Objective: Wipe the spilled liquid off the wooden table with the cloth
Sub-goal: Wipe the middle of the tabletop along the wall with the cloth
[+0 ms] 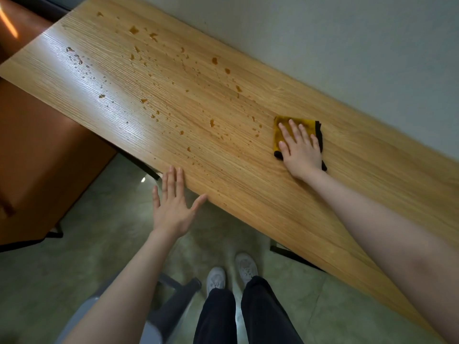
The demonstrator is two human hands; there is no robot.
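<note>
A long wooden table (248, 184) runs diagonally along a pale wall. Brownish drops and small puddles of spilled liquid (173, 90) are scattered over its left and middle parts. A folded yellow cloth with a black edge (308, 125) lies flat on the table to the right of the spill. My right hand (300, 150) lies palm down on the cloth, fingers spread and pressing it. My left hand (172, 204) is open, fingers apart, with its fingertips at the table's near edge, holding nothing.
A brown table or cabinet (44, 150) stands to the left, close to the wooden table's end. A dark chair or stool (173, 301) sits by my left leg. My feet in white shoes (231, 271) stand on the greenish floor.
</note>
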